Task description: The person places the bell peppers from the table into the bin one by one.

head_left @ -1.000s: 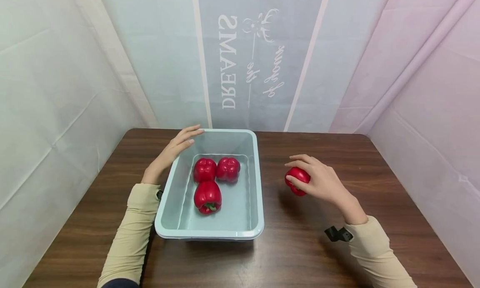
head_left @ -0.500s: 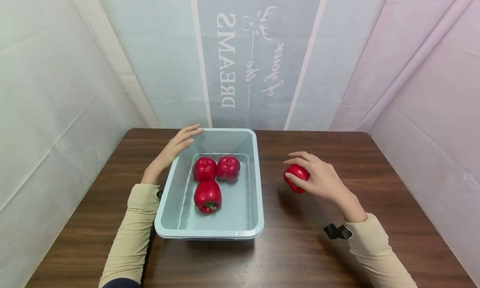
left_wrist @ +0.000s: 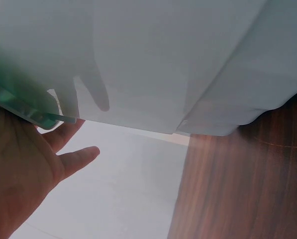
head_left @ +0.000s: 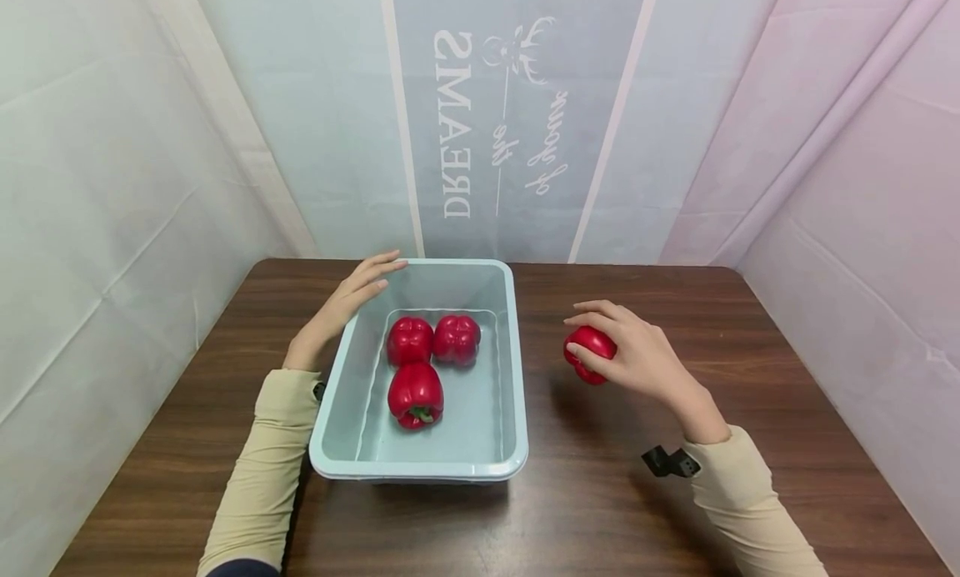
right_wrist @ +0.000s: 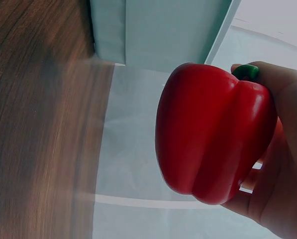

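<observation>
A red bell pepper (right_wrist: 213, 134) with a green stem is gripped by my right hand (head_left: 637, 352), thumb on one side and fingers on the other. It hangs above the table, to the right of a light blue plastic bin (head_left: 517, 377). Inside the bin lie three more red peppers: one at the back left (head_left: 409, 340), one at the back right (head_left: 457, 339) and one in front (head_left: 416, 395), its green stem facing me. My left hand (head_left: 345, 300), fingers extended, rests along the bin's left rim near the far corner.
The bin stands on a dark wooden table (head_left: 637, 510), left of its middle. A printed cloth backdrop (head_left: 510, 118) hangs behind the table's far edge. White cloth walls (head_left: 97, 227) rise on both sides.
My right hand has drifted slightly left and away from me, carrying the pepper toward the bin. The left hand and the bin with its peppers have stayed put.
</observation>
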Action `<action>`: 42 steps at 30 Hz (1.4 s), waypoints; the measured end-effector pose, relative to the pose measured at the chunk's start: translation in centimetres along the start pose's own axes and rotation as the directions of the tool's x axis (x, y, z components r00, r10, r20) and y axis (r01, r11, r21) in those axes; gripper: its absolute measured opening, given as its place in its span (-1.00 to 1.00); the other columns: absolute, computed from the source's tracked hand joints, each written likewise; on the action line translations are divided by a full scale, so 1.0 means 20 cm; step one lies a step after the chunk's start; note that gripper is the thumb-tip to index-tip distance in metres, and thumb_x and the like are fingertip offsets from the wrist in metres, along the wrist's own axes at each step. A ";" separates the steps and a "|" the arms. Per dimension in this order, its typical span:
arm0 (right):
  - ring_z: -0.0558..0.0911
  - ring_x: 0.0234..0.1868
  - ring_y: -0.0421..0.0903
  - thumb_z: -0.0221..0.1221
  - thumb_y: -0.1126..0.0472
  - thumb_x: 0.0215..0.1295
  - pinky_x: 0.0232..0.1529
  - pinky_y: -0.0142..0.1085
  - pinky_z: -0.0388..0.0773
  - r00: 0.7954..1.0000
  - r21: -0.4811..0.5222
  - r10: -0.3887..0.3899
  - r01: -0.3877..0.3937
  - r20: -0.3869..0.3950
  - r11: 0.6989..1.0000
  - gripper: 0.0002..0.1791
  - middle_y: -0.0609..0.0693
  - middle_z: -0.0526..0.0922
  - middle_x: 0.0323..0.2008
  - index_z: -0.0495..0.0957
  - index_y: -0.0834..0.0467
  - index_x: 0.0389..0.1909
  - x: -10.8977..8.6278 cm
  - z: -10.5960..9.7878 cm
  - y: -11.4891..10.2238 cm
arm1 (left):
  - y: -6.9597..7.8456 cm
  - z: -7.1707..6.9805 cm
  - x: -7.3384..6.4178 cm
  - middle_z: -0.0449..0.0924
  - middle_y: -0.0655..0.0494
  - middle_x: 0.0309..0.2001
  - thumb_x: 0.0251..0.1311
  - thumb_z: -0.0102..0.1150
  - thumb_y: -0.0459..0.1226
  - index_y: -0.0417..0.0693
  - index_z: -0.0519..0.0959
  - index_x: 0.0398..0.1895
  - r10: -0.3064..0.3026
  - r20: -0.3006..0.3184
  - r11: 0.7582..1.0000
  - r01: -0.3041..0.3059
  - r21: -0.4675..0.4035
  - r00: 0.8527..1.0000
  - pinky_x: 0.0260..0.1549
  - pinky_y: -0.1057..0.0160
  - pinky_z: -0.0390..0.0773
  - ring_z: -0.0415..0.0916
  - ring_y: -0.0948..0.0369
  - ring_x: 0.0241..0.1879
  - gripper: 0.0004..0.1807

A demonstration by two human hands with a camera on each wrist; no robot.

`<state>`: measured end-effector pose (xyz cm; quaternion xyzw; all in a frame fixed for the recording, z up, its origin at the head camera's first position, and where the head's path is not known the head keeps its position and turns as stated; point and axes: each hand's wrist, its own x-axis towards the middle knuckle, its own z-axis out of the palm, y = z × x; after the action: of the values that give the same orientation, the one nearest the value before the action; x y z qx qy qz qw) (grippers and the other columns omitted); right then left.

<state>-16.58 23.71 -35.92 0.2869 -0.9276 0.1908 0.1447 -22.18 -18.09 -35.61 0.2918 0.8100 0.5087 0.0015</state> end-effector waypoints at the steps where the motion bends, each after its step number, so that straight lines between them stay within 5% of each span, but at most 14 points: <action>1: 0.49 0.04 -0.09 0.24 -0.09 0.11 -0.32 -0.13 0.60 1.000 0.003 0.002 -0.002 0.001 1.000 -0.60 -0.09 0.48 0.11 0.56 -0.09 -0.01 0.00 0.00 0.00 | 0.00 0.00 0.00 0.03 -0.10 0.39 0.36 -0.22 -0.36 -0.25 0.27 0.30 0.001 0.000 1.000 -0.001 0.001 1.000 0.27 -0.19 -0.04 -0.11 0.00 0.40 -0.55; 42: 0.47 0.06 -0.12 0.25 -0.09 0.10 -0.31 -0.15 0.60 1.000 0.036 -0.004 0.005 -0.010 0.999 -0.59 -0.16 0.45 0.13 0.53 -0.18 0.00 0.04 0.00 -0.05 | 0.00 0.00 0.00 0.01 -0.18 0.39 0.36 -0.24 -0.39 -0.23 0.26 0.31 0.010 0.005 1.000 -0.010 0.019 1.000 0.27 -0.20 -0.07 -0.11 -0.01 0.40 -0.55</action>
<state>-16.74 22.55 -35.35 0.2906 -0.9226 0.2083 0.1446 -22.21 -18.07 -35.63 0.2971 0.8134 0.5002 -0.0017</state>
